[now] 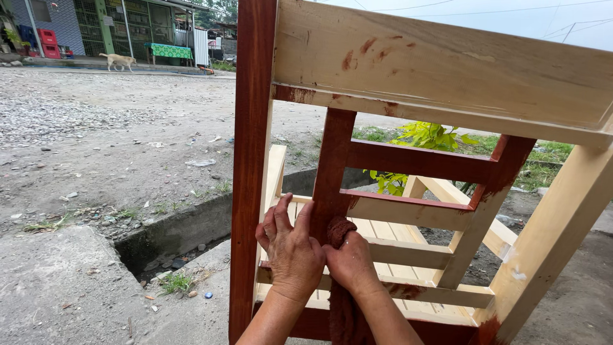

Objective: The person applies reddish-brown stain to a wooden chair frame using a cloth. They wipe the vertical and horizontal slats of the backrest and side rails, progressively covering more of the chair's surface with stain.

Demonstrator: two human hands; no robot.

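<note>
A pale wooden chair frame (440,70), partly coated in reddish-brown stain, stood tilted on the concrete, its back facing the person, so the upright slats were within easy reach. The left hand (290,252) lay with fingers spread and flat against the stained vertical back slat (332,172), apparently steadying the frame. The right hand (350,262) was closed tightly around a bunched, stain-soaked brown rag (340,230), pressing it to the foot of that same slat, just above the lower crosspiece. The broad top rail and right leg (549,236) were mostly bare wood with a few smears. A concrete drain (179,233) ran beside the gravel road (102,128), where a dog (118,61) walked far off.
</note>
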